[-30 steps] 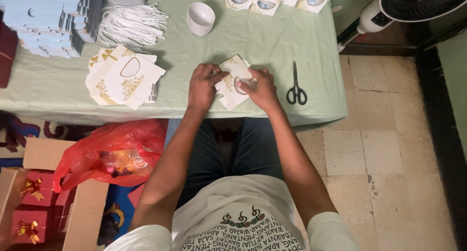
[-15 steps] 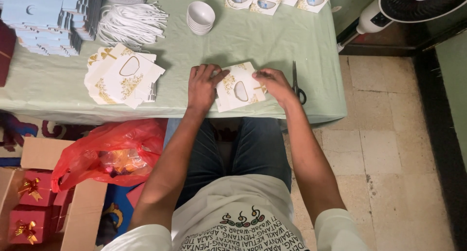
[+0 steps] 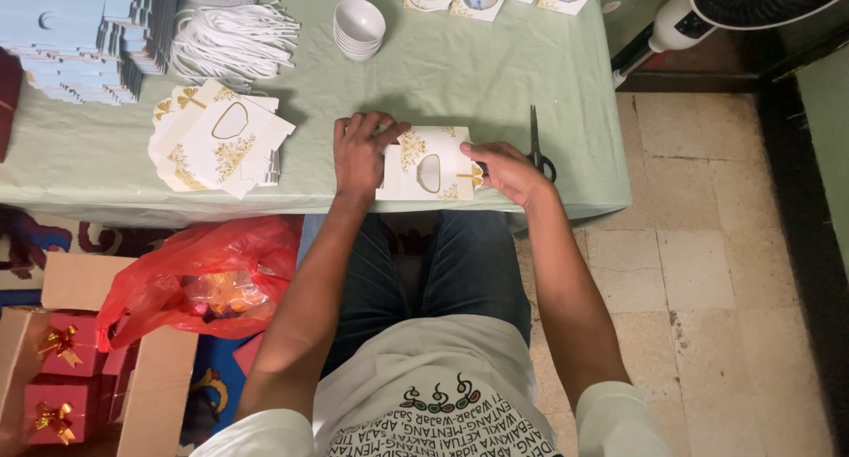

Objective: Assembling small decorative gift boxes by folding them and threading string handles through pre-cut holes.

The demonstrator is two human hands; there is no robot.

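Your left hand (image 3: 361, 152) presses flat on the left edge of the white gold-patterned card box (image 3: 426, 163) lying mid-frame on the table (image 3: 495, 76), hiding that side. Your right hand (image 3: 506, 170) pinches its right edge and partly covers the scissors (image 3: 537, 143).

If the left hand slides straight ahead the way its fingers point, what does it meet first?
The left hand points away across the green tablecloth. First in that line is probably the stack of white bowls; only bare cloth shows between.
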